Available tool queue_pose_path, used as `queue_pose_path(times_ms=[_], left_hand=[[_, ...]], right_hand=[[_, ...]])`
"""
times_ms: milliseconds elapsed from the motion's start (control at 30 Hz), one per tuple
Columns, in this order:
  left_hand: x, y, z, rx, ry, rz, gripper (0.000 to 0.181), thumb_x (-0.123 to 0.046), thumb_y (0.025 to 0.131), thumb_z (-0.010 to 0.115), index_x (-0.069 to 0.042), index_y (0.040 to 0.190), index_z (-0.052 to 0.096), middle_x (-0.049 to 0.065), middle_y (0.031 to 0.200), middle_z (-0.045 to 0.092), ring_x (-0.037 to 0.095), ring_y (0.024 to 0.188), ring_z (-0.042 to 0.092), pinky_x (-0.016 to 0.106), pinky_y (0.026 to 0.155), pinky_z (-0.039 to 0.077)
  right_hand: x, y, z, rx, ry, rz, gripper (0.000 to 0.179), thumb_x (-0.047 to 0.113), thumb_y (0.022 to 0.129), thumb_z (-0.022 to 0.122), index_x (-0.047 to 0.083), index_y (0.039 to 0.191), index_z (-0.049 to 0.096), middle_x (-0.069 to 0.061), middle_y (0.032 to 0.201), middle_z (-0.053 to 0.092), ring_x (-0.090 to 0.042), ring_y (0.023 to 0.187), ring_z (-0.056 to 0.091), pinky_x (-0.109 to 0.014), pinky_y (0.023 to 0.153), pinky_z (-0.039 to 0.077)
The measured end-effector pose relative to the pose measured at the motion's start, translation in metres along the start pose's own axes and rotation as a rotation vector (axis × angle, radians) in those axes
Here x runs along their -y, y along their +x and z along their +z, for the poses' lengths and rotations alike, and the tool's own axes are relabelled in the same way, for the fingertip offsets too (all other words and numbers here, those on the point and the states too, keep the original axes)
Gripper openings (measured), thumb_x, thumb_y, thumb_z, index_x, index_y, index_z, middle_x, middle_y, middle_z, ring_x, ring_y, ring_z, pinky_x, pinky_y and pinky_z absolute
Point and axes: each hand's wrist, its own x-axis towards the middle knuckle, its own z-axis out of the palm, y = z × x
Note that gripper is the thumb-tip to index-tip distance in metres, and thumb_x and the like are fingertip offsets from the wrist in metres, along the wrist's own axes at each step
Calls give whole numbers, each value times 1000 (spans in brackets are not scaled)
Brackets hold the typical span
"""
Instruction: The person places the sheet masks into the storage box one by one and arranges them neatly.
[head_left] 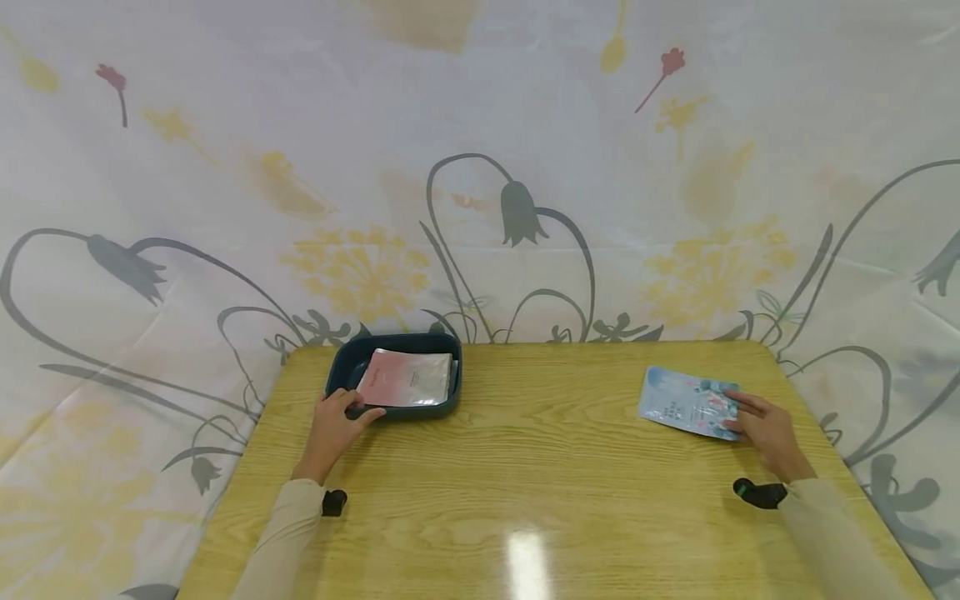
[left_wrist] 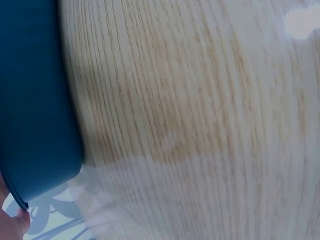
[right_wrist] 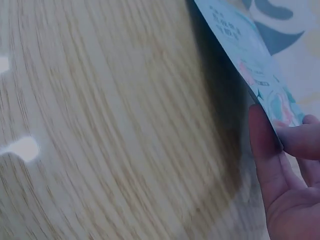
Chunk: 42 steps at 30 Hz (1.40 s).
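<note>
My left hand (head_left: 335, 428) grips the near-left corner of a dark blue plastic basin (head_left: 415, 412), fingers over its rim. The left wrist view shows the basin's side wall (left_wrist: 35, 100), with a bit of the left hand (left_wrist: 12, 225) at the rim. Inside the basin lies a pink and silver sachet (head_left: 406, 377), with another packet edge showing beneath it. At the right, my right hand (head_left: 767, 433) pinches the right edge of a light blue flowered sachet (head_left: 685, 402). In the right wrist view this sachet (right_wrist: 245, 50) slants over the tabletop and throws a shadow.
Both hands are over a wood-grain table (head_left: 525, 467), with a bright glare spot near its front. A white cloth (head_left: 480, 108) printed with flowers hangs behind the table and shows at its sides. Black wrist straps (head_left: 760, 493) are on both arms.
</note>
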Motion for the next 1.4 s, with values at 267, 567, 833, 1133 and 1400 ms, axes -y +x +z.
queue_pose_path(times_ms=[267,567,833,1133,1400], left_hand=[[-1,1,-3,28,36,33,30,-26,74,82,-7,76,59,3,75,49,21,71,48,55,88,30],[5,-2,-5,21,149,100,31,-30,75,80,-8,78,59,4,78,52,28,78,57,66,93,30],[4,-1,-4,33,182,119,30,-33,76,79,-9,79,60,3,77,50,28,77,56,66,92,31],[1,-1,-4,43,216,122,31,-35,78,77,-9,80,60,3,77,47,31,78,52,62,92,32],[0,-3,-4,8,240,140,32,-33,77,78,-7,80,59,6,78,48,31,79,50,62,90,34]], right_hand=[[14,0,24,-7,101,36,58,-12,86,59,6,140,46,17,102,57,-7,79,65,-24,66,53],[26,7,55,33,135,-16,56,-9,87,61,5,139,46,12,107,56,-7,77,63,-22,63,52],[44,10,87,74,147,-39,58,-7,88,62,-1,141,40,9,110,55,-7,75,64,-20,62,51],[65,18,130,133,219,-54,58,-11,88,58,-4,142,37,2,115,52,-8,78,62,-21,65,52],[76,26,168,186,247,-64,58,-13,88,56,-6,142,34,-2,118,50,-9,80,62,-21,65,52]])
